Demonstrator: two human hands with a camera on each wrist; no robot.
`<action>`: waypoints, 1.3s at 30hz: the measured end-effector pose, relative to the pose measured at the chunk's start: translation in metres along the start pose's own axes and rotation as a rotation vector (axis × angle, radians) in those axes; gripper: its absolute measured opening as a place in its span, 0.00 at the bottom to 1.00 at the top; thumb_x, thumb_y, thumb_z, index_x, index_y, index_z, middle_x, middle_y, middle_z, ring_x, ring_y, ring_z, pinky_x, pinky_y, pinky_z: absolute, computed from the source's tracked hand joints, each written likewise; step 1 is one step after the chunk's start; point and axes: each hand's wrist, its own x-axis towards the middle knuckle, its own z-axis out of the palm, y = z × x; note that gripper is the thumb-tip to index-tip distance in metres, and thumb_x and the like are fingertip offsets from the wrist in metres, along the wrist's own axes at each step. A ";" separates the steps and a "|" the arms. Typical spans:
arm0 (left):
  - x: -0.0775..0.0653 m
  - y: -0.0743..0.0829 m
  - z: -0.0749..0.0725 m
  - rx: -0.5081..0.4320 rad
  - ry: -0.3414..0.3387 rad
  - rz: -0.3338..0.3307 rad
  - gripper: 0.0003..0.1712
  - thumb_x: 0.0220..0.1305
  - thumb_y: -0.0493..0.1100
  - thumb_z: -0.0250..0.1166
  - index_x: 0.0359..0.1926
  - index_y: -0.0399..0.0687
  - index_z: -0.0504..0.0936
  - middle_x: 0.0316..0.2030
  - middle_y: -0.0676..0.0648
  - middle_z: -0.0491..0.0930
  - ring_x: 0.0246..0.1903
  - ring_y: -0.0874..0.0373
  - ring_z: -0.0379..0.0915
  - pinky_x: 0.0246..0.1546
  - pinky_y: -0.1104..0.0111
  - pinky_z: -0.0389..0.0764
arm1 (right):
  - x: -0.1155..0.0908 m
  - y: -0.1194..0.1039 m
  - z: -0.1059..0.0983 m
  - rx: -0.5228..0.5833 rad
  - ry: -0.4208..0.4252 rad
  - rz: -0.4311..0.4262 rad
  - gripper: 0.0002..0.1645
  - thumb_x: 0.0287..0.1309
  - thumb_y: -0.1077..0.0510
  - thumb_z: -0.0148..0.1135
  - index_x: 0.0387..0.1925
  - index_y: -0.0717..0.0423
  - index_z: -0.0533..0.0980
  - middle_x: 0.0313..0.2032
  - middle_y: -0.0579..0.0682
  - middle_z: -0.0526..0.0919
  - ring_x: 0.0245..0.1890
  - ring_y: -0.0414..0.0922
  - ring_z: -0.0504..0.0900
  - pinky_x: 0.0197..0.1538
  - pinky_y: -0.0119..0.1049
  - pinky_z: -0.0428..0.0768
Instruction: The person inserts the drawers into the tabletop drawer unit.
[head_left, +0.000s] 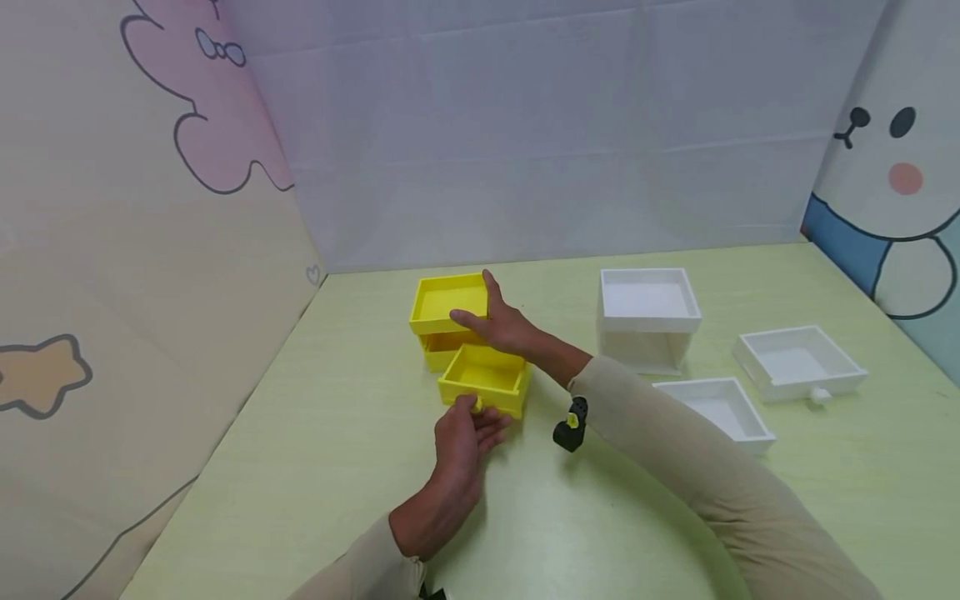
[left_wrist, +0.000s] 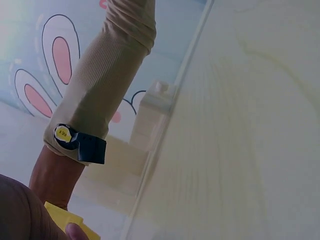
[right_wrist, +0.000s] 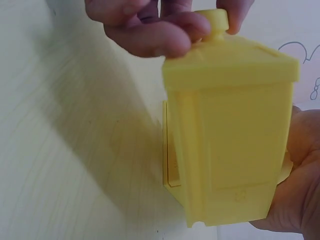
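Note:
A small yellow cabinet (head_left: 450, 302) with a shallow tray top stands left of the middle in the head view. In front of its opening is a yellow drawer (head_left: 487, 371). My left hand (head_left: 461, 437) pinches the round knob (head_left: 477, 404) on the drawer's front; the right wrist view shows fingers and thumb around this knob (right_wrist: 215, 21). My right hand (head_left: 506, 325) holds the cabinet's right side, thumb over the tray top; its lower fingers are hidden. In the left wrist view only a corner of yellow plastic (left_wrist: 62, 215) shows near my left hand (left_wrist: 22, 210).
On the right stands a white cabinet (head_left: 648, 304) with an open front. Two loose white drawers lie near it, one (head_left: 798, 362) with its knob facing forward, the other (head_left: 716, 408) partly behind my right sleeve. Cloth walls (head_left: 540, 133) enclose the table (head_left: 315, 467).

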 end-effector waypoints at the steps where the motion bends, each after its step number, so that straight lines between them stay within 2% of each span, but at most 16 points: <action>1: 0.001 0.000 0.000 -0.012 0.011 0.007 0.17 0.71 0.47 0.49 0.43 0.36 0.73 0.28 0.48 0.80 0.30 0.57 0.83 0.36 0.66 0.83 | 0.000 0.000 0.000 -0.002 0.000 0.000 0.60 0.65 0.32 0.55 0.78 0.42 0.27 0.69 0.59 0.62 0.62 0.54 0.69 0.69 0.50 0.63; 5: 0.004 -0.001 0.001 -0.034 0.068 0.041 0.15 0.70 0.46 0.49 0.40 0.36 0.73 0.25 0.47 0.79 0.28 0.57 0.82 0.35 0.66 0.83 | 0.000 -0.001 0.000 -0.008 0.002 0.001 0.60 0.65 0.32 0.55 0.78 0.43 0.27 0.68 0.59 0.63 0.61 0.54 0.69 0.68 0.49 0.64; 12: 0.008 0.005 -0.002 -0.025 0.133 0.064 0.16 0.71 0.47 0.48 0.42 0.37 0.73 0.28 0.46 0.77 0.29 0.56 0.80 0.35 0.68 0.82 | 0.002 -0.001 -0.001 0.004 0.007 -0.002 0.60 0.65 0.34 0.56 0.78 0.44 0.27 0.65 0.60 0.65 0.56 0.54 0.71 0.65 0.49 0.68; 21: 0.016 0.009 -0.005 -0.064 0.157 0.088 0.15 0.72 0.46 0.47 0.41 0.38 0.72 0.26 0.48 0.76 0.27 0.58 0.79 0.34 0.68 0.81 | 0.003 -0.001 -0.001 0.017 0.015 0.000 0.60 0.66 0.36 0.56 0.78 0.45 0.28 0.67 0.60 0.64 0.60 0.54 0.69 0.68 0.50 0.64; 32: 0.017 0.012 -0.008 -0.083 0.160 0.107 0.15 0.72 0.47 0.47 0.41 0.38 0.72 0.26 0.48 0.75 0.28 0.57 0.78 0.34 0.68 0.81 | 0.004 0.001 0.001 0.026 0.016 -0.010 0.60 0.65 0.35 0.56 0.78 0.45 0.28 0.67 0.60 0.63 0.59 0.53 0.70 0.67 0.50 0.65; 39: 0.021 0.015 -0.011 -0.082 0.170 0.091 0.16 0.73 0.47 0.46 0.45 0.39 0.71 0.30 0.47 0.75 0.30 0.56 0.78 0.37 0.68 0.81 | 0.004 0.000 0.002 0.032 0.020 -0.018 0.61 0.65 0.35 0.57 0.78 0.46 0.28 0.67 0.60 0.63 0.60 0.54 0.69 0.68 0.51 0.63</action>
